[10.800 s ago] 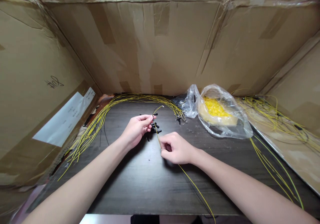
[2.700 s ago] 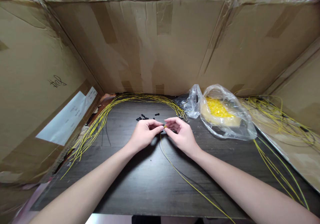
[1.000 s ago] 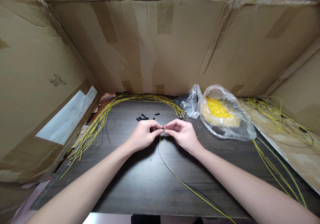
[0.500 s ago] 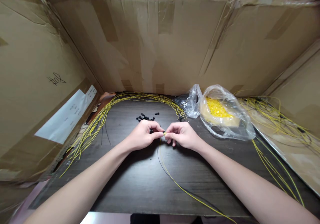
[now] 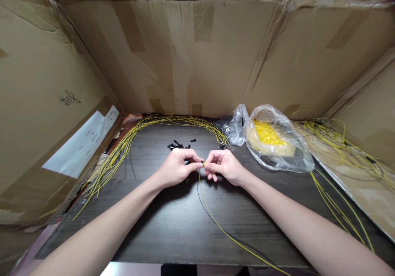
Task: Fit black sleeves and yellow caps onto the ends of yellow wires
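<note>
My left hand [image 5: 178, 167] and my right hand [image 5: 226, 167] meet fingertip to fingertip over the middle of the dark table [image 5: 166, 235]. Between them sits a small black and yellow connector [image 5: 203, 163], pinched from both sides and mostly covered by the fingers. A thin yellow wire [image 5: 213, 219] hangs from it and curves down to the front edge, with a dark wire [image 5: 205, 204] alongside. Just behind my left hand lie several small black connector housings [image 5: 176, 145], partly hidden by that hand.
A bundle of yellow wires [image 5: 135, 130] arcs across the left and back. Clear bags hold yellow pieces [image 5: 267, 132] and dark pieces [image 5: 225, 124] at back right. More wires [image 5: 339, 138] lie on cardboard at the right. Cardboard walls [image 5: 185, 58] surround the table on three sides.
Both hands stay almost in place, still pinching the connector, where more yellow now shows. The hanging wires have shifted slightly to the right near the fingers.
</note>
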`<control>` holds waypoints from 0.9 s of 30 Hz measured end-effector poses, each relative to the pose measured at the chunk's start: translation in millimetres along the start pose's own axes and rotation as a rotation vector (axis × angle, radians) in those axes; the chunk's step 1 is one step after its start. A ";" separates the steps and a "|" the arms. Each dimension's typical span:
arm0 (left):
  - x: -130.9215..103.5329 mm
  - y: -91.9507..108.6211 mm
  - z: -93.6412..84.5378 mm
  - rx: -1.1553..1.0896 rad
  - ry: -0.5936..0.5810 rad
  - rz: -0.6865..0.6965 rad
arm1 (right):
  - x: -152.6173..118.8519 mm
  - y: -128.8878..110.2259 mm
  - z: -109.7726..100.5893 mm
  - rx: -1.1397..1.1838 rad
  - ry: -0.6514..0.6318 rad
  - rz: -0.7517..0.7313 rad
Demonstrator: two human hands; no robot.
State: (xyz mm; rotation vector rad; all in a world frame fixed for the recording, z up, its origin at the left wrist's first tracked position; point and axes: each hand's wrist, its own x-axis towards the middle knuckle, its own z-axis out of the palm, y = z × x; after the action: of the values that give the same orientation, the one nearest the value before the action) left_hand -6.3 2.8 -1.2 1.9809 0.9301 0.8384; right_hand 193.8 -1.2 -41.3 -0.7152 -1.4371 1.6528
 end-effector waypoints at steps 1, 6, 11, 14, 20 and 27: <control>0.3 0.2 -0.1 -0.001 0.005 -0.001 | 0.1 -0.3 0.0 0.002 0.001 -0.001; 3.0 -1.6 2.2 -0.102 0.112 -0.090 | 1.9 -1.7 0.4 -0.041 0.120 -0.052; 4.7 -3.4 8.4 -0.319 0.288 -0.145 | 3.7 -0.4 4.5 -0.167 0.190 -0.108; 4.6 -2.6 10.9 -0.352 0.270 -0.106 | 3.4 -0.6 8.9 -0.195 0.192 -0.110; 3.0 -4.5 13.2 -0.309 0.239 -0.087 | 2.1 -4.2 15.1 -0.179 0.200 -0.098; 4.2 -5.3 15.0 -0.445 0.272 -0.187 | 2.3 -8.4 12.4 -0.010 0.249 -0.073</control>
State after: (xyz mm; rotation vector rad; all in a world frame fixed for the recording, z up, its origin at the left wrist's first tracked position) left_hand 6.1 3.1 -11.9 1.4010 0.9642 1.1144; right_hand 184.0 -5.5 -30.5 -0.8329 -1.2791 1.4462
